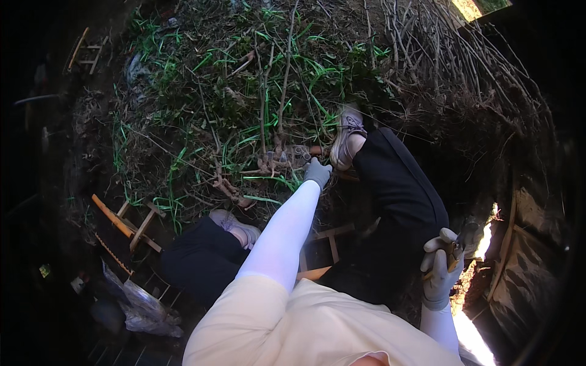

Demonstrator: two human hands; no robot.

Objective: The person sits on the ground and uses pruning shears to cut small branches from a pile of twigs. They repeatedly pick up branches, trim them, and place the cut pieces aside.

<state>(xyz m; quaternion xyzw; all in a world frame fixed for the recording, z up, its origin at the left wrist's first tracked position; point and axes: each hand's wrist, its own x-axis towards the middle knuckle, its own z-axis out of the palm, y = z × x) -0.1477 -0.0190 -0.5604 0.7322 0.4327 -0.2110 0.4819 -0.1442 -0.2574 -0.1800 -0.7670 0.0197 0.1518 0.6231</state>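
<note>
My left hand point(317, 173), in a grey glove, reaches down beside the knobby root base point(274, 164) of thin woody stems on the ground. Its palm side is hidden, so a grip cannot be made out. Just beyond its fingers lies a partly hidden object with an orange-brown part point(316, 150). Out at the right, my right hand point(442, 270), in a pale glove, is closed around a yellow-handled hand tool point(454, 258), which looks like pruning shears. Another rooted woody stem point(229, 190) lies left of my left hand, among green grass blades.
A pile of bare rooted stems point(458, 68) fills the upper right. At lower left are a curved orange-edged saw point(112, 215), a small wooden frame point(144, 226) and crumpled clear plastic point(142, 306). My shoes flank the roots. Dark sheeting point(526, 261) hangs at right.
</note>
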